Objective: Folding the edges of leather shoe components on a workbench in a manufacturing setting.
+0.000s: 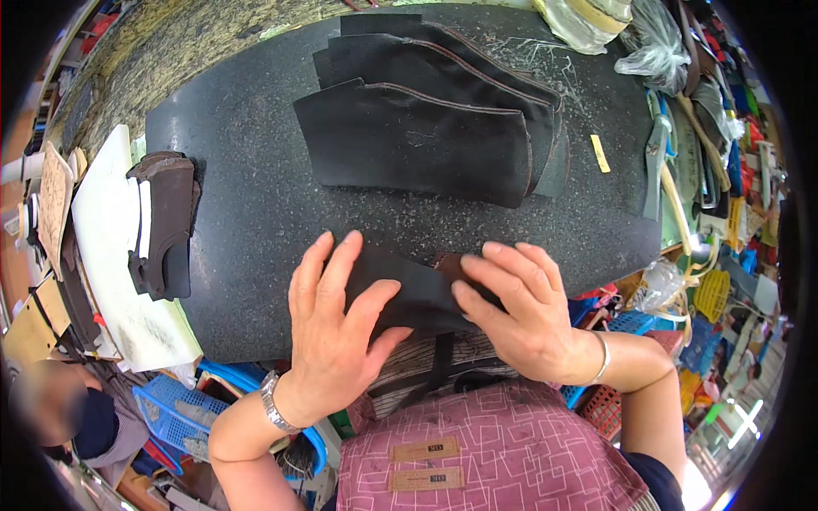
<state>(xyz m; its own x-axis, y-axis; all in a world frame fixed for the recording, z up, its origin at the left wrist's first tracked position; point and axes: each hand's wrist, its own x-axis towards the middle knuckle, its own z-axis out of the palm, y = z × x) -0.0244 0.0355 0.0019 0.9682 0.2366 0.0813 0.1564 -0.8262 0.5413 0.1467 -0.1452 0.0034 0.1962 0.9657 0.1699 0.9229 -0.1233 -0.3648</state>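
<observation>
Panel [417,294] of black leathery material is lying between your hands, at the near edge of the dark speckled tabletop [247,230], right in front of your apron [494,443]. Long axis looks roughly left to right, crossways to you, with one end toward each hand. Both ends are partly covered, so I can't tell you which way it tapers, if at all. A brown patch [449,264] shows by your right fingertips.

Your left hand [336,332] is spread, thumb and index apart at the panel's left part, so no clenching there. Your right hand [528,319] has its fingers bent over the right end; can't tell if you're pinching it or just pressing.

Beyond it you've got a fanned stack of black panels [417,136], also running mostly left to right, and a yellow strip [601,153] off to their right, pointing nearly away from you.
</observation>
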